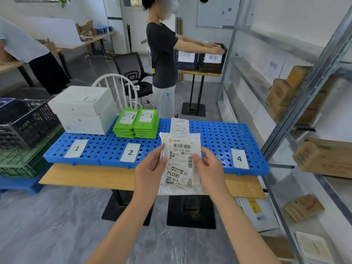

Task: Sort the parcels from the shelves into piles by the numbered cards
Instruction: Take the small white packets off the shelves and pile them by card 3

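At centre frame, the left hand [150,166] and right hand [207,168] pinched the side edges of a parcel [180,164], fingers curled round it, before the bench [85,178]. The thin plastic mailer looked light, limp and slippery, so an edge grip appeared suitable.

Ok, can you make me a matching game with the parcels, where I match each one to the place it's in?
Things:
1 white boxes
2 green parcels
3 clear bag
4 brown boxes

Places:
A on the metal shelves
B behind card 2
C held by the left hand and right hand
D behind card 1

Pairs: 1-D, 2-B, 3-C, 4-A
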